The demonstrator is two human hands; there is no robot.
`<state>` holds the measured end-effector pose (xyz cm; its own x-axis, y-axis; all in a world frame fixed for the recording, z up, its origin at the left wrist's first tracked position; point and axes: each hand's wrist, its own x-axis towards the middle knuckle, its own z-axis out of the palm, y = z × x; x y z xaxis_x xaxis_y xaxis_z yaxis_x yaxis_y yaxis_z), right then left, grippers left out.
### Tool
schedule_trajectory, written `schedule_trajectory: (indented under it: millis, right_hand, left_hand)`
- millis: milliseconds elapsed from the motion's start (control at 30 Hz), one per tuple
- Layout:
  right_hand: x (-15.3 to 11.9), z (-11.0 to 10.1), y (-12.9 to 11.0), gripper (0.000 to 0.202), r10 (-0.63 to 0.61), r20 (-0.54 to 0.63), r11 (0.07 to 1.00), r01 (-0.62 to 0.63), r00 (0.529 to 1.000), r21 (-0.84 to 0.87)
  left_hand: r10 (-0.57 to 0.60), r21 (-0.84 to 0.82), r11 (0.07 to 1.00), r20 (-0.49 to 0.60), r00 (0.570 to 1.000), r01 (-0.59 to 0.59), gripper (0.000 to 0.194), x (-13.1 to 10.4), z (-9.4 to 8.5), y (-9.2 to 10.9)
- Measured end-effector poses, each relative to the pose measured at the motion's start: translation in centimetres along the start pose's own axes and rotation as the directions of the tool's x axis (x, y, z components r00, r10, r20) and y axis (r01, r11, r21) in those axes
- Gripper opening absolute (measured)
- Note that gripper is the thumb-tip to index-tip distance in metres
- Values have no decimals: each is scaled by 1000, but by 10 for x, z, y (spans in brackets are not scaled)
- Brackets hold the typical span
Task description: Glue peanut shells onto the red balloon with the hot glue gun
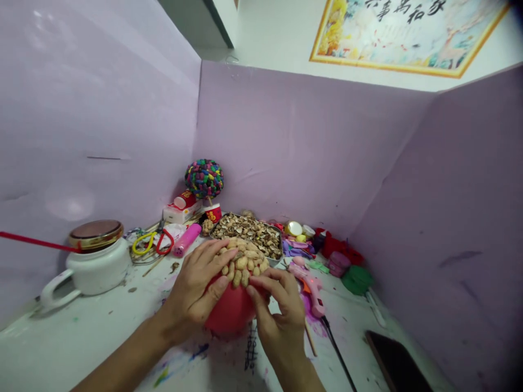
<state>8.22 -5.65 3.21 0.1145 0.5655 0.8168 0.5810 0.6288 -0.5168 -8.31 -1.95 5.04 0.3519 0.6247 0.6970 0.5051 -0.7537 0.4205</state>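
Note:
A red balloon (231,311) stands on the table in front of me, its top covered with unshelled peanuts (242,262). My left hand (202,283) is wrapped round its left side, fingers lying over the peanuts and thumb on the red surface. On the right, my right hand (281,305) has thumb and forefinger at the lower edge of the peanuts, pinching a peanut against the balloon. That peanut is mostly hidden by the fingertips. Just right of this hand lies a pink hot glue gun (314,294). Behind the balloon is a metal tray (274,262) with a heap of shell pieces.
A white mug (96,272) with a lidded jar on it stands left, near yellow-and-red-handled scissors (164,242) and a pink tube (188,239). A multicoloured ball (204,178) rises from a red cup (213,212). At right lie a green bundle (357,280) and a phone (396,362).

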Motion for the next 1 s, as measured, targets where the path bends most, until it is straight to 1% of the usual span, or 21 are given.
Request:
schedule_trajectory:
  millis: [67, 200, 267, 367, 433, 500, 533, 633, 700, 867, 1000]
  right_hand:
    - [0, 2, 0, 14, 10, -24, 1000, -10, 1000, 1]
    - [1, 3, -1, 14, -7, -53, 1000, 7, 999, 4]
    - [2, 2, -3, 14, -10, -37, 1000, 10, 999, 5]
    - [3, -3, -6, 14, 6, 5, 999, -6, 1000, 39]
    - [3, -5, -6, 15, 44, -25, 998, -43, 999, 53]
    - [2, -5, -2, 20, 124, -38, 992, -122, 992, 32]
    - [2, -3, 0, 25, 168, -17, 986, -168, 986, 21]
    - [0, 3, 9, 41, 265, 118, 961, -272, 957, 51]
    - [-1, 6, 11, 43, 279, 154, 951, -295, 948, 95]
    - [-3, 10, 7, 33, 286, 125, 942, -303, 950, 147]
    - [-3, 10, 5, 32, 298, 122, 936, -315, 947, 158]
  left_hand:
    - [8, 10, 1000, -1, 1000, -8, 39, 0, 0, -1]
    - [24, 34, 999, 30, 999, -25, 41, -1, 1, -3]
    - [15, 20, 1000, 15, 1000, -16, 40, -1, 1, -3]
    - [-1, -20, 1000, -34, 999, 0, 37, -1, 1, -3]
    - [-22, -42, 999, -53, 998, 19, 35, -1, -1, -3]
    - [-57, -59, 997, -68, 996, 53, 31, -1, -4, -3]
    - [-72, -61, 996, -68, 995, 68, 30, -1, -6, -2]
    - [-78, -33, 996, -19, 997, 78, 36, -1, -10, 0]
    - [-71, -9, 997, 14, 997, 72, 41, -1, -12, 3]
    - [-95, 2, 995, 41, 995, 95, 39, -2, -14, 5]
    - [-83, 37, 996, 29, 996, 82, 40, -5, -14, 5]
